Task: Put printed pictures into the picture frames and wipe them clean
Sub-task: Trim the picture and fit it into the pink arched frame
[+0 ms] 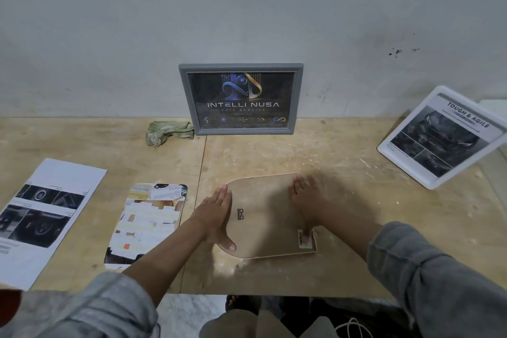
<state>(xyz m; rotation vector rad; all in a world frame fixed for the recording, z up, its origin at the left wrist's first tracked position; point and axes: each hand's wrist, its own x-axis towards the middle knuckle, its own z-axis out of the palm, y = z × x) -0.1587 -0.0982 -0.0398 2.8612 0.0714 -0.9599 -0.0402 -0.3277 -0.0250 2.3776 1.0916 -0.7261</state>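
A brown backing board point(267, 217) of a picture frame lies face down in the middle of the table, with a small metal hanger on it. My left hand point(219, 214) rests flat along its left edge, thumb at the near corner. My right hand point(306, 200) presses on its right half with straight fingers. A colourful printed picture point(148, 222) lies just left of the board. Further left lies a black-and-white printed sheet point(46, 214). A green cloth point(168, 132) is crumpled near the wall.
A grey frame point(241, 99) with a dark logo picture leans on the wall at the back. A white frame point(441, 137) with a car print stands tilted at the right. The wooden table point(343, 162) ends at its near edge just below my arms.
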